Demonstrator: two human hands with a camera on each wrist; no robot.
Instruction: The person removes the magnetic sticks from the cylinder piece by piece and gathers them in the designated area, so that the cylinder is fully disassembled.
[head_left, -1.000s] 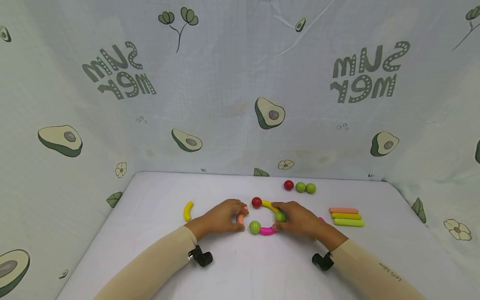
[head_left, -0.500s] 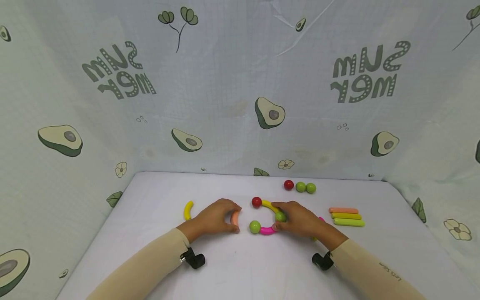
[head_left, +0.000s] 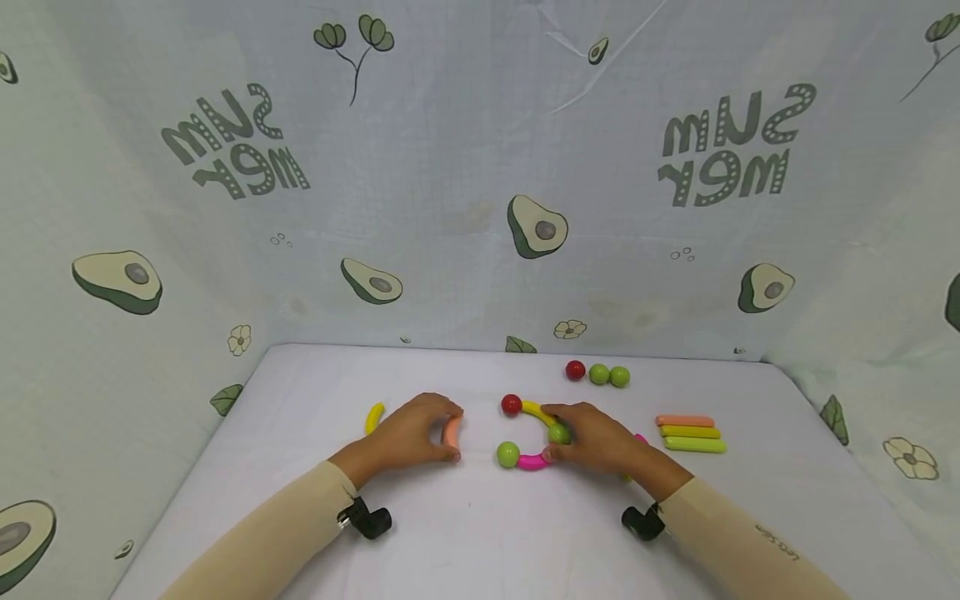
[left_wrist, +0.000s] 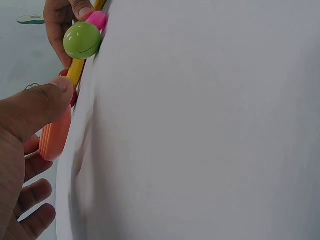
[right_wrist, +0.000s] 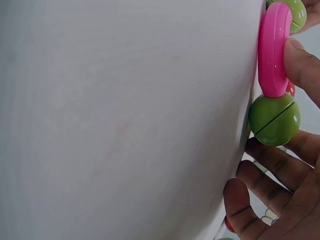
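Observation:
My left hand [head_left: 416, 429] pinches a curved orange piece [head_left: 452, 433] between thumb and fingertips, left of the partial ring. In the left wrist view, this orange piece [left_wrist: 56, 132] hangs under the thumb. My right hand [head_left: 596, 437] reaches over the ring's right side, thumb against a pink curved piece [head_left: 532, 462] and index finger on a yellow curved piece [head_left: 536, 410]. A green ball [head_left: 558, 433] sits between them. The ring's ends carry a red ball [head_left: 511, 405] and another green ball [head_left: 507, 454]. The right wrist view shows the thumb against the pink piece [right_wrist: 274, 55].
Behind stand a loose red ball [head_left: 575, 370] and two green balls [head_left: 609, 375]. Straight orange, yellow and green sticks [head_left: 691, 433] lie at right. A yellow curved piece [head_left: 374, 417] lies by my left hand. Pink and yellow-green bits show partly behind my right wrist.
My left hand has moved left with the orange curved piece, away from the red and green balls at the ring's ends. The right hand has stayed in place.

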